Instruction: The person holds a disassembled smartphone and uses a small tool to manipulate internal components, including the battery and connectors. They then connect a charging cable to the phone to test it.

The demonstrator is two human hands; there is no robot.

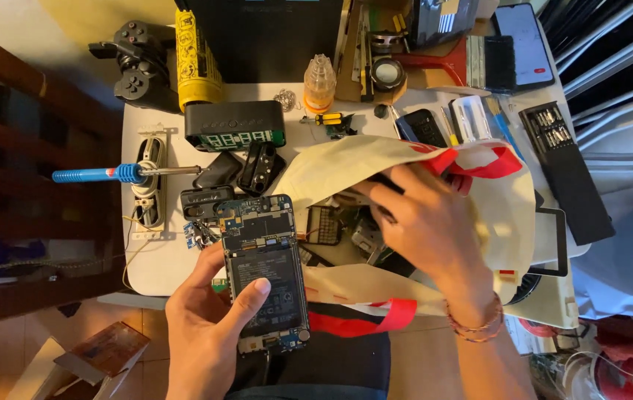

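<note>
My L hand (209, 326) grip's clamped on the opened phone (264, 270), R hand (424, 222) in cloth bag (331, 167) w/ grip state hidden.

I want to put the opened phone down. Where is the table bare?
One bare patch: the white table at its near left corner, below the soldering iron and beside the left hand holding the opened phone. The back edge is crowded with tools, and the cloth bag around the right hand covers the middle.
</note>
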